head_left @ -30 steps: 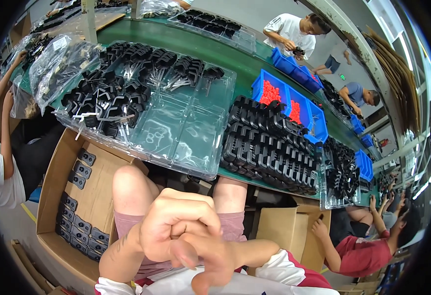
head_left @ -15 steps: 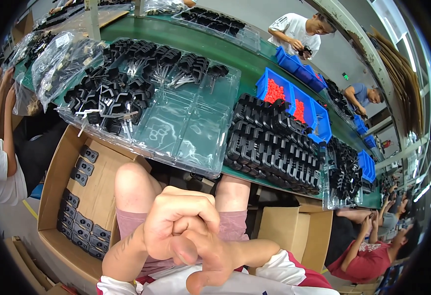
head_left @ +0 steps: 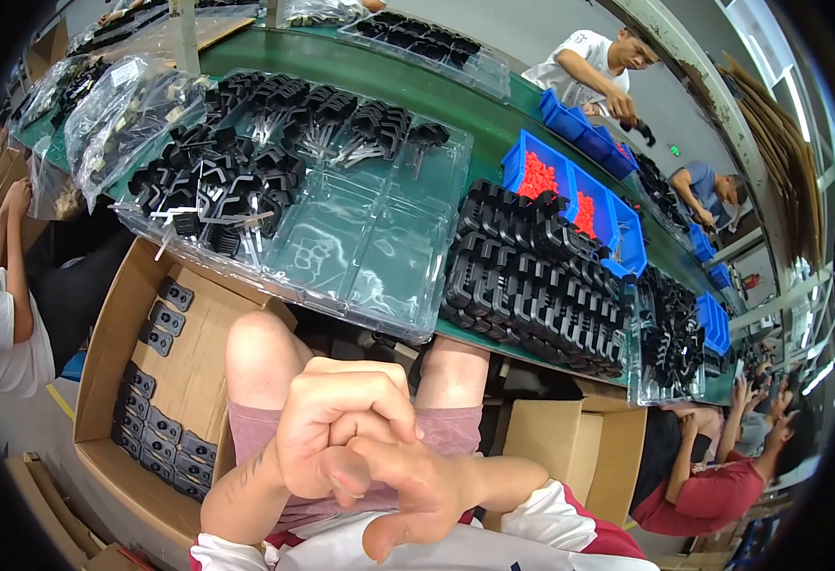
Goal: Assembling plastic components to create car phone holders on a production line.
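1. We see both hands together in front of the body: the left hand (head_left: 341, 409) has its fingers curled in against the right hand (head_left: 427, 485), whose thumb stands apart and points down
2. No part shows in either hand; the right hand's fingers are mostly hidden, so we cannot tell how far they bend or whether something tiny sits between the palms
3. Ahead of the hands, a clear plastic tray (head_left: 379, 243) lies on the green bench (head_left: 303, 63), black stemmed brackets (head_left: 375, 119) heaped at its left and along its far side, its near right compartments bare
4. We judge that a knee (head_left: 267, 352) rising under the tray's near edge could jolt it and make the loose heap slide
5. Right of the tray stand tight rows of black plastic housings (head_left: 503, 285); a sideways knock from a forearm could tip some over the bench's edge
6. Behind them, a bumped blue bin (head_left: 608, 219) could spill its red plastic pieces (head_left: 536, 178) among the housings
7. A pale stem (head_left: 161, 247) juts past the tray's left corner; if snagged, we suspect its bracket would drop into the cardboard box (head_left: 184, 347) of flat dark plates (head_left: 159, 425)
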### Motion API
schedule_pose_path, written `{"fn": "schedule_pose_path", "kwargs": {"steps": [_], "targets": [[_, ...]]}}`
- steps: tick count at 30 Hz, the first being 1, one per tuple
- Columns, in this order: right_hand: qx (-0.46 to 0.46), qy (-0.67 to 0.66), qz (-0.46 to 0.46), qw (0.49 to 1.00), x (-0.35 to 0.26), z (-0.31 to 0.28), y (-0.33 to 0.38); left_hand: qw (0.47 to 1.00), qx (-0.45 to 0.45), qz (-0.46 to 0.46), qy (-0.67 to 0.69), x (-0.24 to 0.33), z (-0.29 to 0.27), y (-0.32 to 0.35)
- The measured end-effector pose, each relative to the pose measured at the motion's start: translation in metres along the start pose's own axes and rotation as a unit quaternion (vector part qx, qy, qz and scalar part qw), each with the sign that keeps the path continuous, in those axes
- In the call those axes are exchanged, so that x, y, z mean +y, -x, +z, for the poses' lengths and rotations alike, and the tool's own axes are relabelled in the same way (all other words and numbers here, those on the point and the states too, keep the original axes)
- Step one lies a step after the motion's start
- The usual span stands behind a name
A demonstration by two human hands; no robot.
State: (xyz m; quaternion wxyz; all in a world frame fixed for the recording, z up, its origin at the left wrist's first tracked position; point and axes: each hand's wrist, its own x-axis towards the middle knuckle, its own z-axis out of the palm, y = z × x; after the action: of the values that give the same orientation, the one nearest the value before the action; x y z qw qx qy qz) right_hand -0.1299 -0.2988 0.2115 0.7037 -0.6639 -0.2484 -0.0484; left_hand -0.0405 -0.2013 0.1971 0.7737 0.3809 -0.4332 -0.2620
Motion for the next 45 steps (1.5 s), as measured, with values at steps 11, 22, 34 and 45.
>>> {"fn": "schedule_pose_path", "kwargs": {"steps": [11,22,34,45], "targets": [[-0.028,-0.025,-0.011,0.999,-0.002,-0.007,-0.005,0.997,0.065,0.043,0.021,-0.002,0.011,-0.004],[-0.006,0.061,-0.001,0.998,0.0,0.002,0.0,1.0,0.023,-0.017,0.002,0.003,0.0,0.001],[-0.047,0.019,0.011,0.999,-0.007,-0.01,-0.008,0.999,-0.001,0.013,0.043,-0.003,0.002,-0.003],[-0.093,-0.035,-0.012,0.995,-0.002,-0.018,0.003,0.999,-0.037,0.015,-0.037,0.017,0.014,-0.006]]}}
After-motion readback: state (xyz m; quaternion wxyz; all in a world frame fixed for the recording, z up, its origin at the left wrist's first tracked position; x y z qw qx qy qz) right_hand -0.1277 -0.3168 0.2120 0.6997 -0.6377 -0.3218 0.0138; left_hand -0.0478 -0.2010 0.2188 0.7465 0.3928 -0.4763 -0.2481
